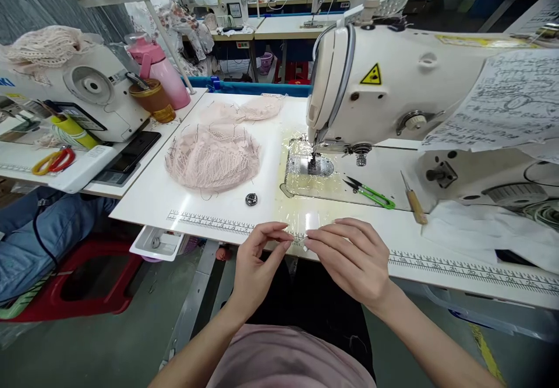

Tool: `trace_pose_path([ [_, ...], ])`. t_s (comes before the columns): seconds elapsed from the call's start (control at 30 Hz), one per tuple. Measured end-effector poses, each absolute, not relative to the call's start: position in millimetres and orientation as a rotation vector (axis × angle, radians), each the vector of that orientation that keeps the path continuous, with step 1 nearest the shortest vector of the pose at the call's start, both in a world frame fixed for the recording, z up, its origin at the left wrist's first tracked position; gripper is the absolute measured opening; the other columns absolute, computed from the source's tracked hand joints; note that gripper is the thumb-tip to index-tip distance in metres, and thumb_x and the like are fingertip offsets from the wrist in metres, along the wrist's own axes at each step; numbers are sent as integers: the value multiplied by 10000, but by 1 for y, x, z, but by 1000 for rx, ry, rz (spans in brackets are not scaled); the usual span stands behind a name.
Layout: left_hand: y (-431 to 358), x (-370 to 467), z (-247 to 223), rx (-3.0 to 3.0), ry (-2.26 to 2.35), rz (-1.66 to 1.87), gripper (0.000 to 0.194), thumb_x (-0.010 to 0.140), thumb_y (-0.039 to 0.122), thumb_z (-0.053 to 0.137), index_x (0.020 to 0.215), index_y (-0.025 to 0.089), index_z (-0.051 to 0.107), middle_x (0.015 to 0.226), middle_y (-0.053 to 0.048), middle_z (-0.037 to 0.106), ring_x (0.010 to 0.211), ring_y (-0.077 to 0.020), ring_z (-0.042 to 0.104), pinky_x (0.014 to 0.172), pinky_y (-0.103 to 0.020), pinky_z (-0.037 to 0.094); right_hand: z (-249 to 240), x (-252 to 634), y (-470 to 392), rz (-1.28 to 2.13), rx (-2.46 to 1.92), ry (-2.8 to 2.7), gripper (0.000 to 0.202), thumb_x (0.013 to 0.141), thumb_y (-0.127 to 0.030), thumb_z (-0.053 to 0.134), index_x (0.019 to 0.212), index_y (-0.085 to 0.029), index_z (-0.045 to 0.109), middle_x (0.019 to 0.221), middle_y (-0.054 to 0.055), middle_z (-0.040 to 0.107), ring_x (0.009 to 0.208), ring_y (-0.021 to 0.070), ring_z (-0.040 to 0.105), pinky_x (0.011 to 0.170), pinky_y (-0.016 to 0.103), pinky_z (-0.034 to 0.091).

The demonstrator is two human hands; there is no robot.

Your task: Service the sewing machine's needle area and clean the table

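My left hand (pixel 264 263) is at the front edge of the sewing table, its thumb and index fingertips brought together. What they pinch, if anything, is too small to make out. Close beside it, my right hand (pixel 353 260) has its fingers bunched around a small white piece (pixel 305 244), mostly hidden by the fingertips. Beyond my hands lies a round metal bobbin case (pixel 251 199). The sewing machine's needle and presser foot (pixel 313 163) stand over the needle plate, with green-handled thread snips (pixel 371 193) to their right.
Pale pink lace pieces (pixel 213 158) lie at the left of the table. An awl (pixel 414 198) and white cloth (pixel 484 233) are on the right. A white drawer (pixel 158 243) juts out below. A person (pixel 174 24) sits further back; another's jeans-clad leg (pixel 39 225) shows left.
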State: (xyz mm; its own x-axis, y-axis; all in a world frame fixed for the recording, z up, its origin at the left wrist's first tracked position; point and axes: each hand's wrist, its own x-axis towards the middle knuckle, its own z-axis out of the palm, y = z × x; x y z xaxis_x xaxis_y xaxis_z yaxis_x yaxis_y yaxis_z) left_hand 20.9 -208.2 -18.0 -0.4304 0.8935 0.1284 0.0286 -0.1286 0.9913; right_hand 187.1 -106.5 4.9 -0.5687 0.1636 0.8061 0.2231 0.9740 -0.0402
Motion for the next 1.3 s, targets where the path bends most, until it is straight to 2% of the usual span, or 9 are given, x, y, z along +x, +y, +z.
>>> trace_pose_path([
  [0.5, -209, 23, -22, 1055, 1528, 1594, 186, 928, 232, 672, 1112, 262, 669, 933, 21, 733, 939, -108, 693, 936, -228, 525, 9, 187, -110, -328, -214, -2215, 95, 918, -139, 662, 912, -197, 737, 923, -5, 776, 865, 119, 701, 905, 335, 495],
  [1.0, -209, 25, -17, 1065, 1561, 1587, 174, 922, 253, 674, 1096, 254, 676, 912, 20, 733, 918, -110, 698, 905, -219, 545, 11, 188, -108, -409, -181, -2196, 92, 917, -139, 658, 916, -160, 747, 918, -1, 774, 881, 114, 683, 907, 340, 471],
  [1.3, -209, 25, -18, 1061, 1566, 1588, 176, 919, 263, 676, 1091, 227, 677, 913, -1, 739, 921, -125, 707, 897, -232, 548, 11, 189, -108, -461, -174, -2200, 100, 916, -161, 659, 876, -206, 739, 929, -19, 773, 889, 97, 682, 925, 314, 463],
])
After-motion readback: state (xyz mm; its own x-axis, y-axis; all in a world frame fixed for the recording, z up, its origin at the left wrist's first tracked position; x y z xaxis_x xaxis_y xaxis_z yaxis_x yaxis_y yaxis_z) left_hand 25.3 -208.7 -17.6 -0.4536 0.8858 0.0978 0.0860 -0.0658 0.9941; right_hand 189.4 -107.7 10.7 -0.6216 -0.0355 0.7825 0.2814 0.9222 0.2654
